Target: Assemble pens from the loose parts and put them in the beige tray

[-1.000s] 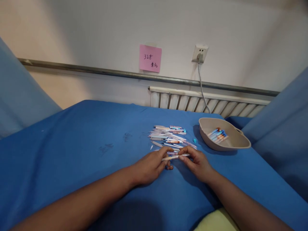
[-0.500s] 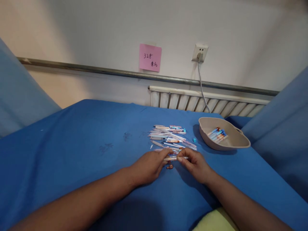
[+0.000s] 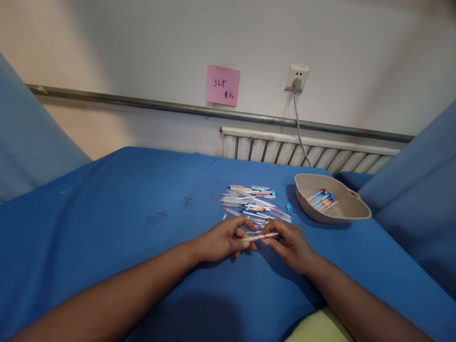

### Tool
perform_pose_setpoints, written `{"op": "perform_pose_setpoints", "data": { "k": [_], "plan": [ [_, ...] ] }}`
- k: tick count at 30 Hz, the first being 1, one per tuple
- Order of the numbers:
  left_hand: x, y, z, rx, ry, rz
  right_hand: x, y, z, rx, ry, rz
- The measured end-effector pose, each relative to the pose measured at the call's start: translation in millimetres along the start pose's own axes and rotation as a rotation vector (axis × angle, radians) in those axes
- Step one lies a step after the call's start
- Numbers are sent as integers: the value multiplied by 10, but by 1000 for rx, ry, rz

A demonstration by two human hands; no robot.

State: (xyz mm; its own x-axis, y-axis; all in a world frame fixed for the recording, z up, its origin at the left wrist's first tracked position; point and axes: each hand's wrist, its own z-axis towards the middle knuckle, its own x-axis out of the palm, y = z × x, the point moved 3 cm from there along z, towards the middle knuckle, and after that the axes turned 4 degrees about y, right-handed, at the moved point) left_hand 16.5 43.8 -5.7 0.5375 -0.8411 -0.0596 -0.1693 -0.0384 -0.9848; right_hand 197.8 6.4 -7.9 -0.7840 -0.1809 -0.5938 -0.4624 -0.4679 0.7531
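Observation:
Between both hands is a pale pen barrel point(image 3: 261, 236) with reddish marks, held nearly level. My left hand point(image 3: 228, 241) pinches its left end between thumb and fingers. The thumb and index finger of my right hand point(image 3: 290, 244) are closed on its right end. Just beyond the hands lies a loose pile of pens and white pen parts point(image 3: 249, 202) on the blue cloth point(image 3: 171, 180). Part of the pile is hidden behind my fingers. A small teal piece point(image 3: 288, 208) lies to the right of the pile.
At the right, a beige basin point(image 3: 351, 204) holds several pens point(image 3: 322, 199). Behind the cloth are a white radiator point(image 3: 278, 152), a metal rail point(image 3: 160, 105) and a socket with a plugged cable point(image 3: 297, 78). Blue curtains point(image 3: 28, 137) hang at both sides.
My left hand has turned, and its thumb now shows in front of the pen barrel. The barrel is more exposed between the hands. The small brown piece below them is now hidden.

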Motion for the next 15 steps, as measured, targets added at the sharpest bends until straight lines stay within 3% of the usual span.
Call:
{"op": "perform_pose_setpoints", "data": {
  "k": [4,9,15],
  "plan": [
    [16,-11,-6,-15,9,3,-3,-2,-4,-16,8,-6],
    [55,-99,-46,48,-99,397,16,-76,-2,4,-2,-51],
    [82,-184,-44,161,-101,693,68,-48,0,40,-2,-84]
  ]
}}
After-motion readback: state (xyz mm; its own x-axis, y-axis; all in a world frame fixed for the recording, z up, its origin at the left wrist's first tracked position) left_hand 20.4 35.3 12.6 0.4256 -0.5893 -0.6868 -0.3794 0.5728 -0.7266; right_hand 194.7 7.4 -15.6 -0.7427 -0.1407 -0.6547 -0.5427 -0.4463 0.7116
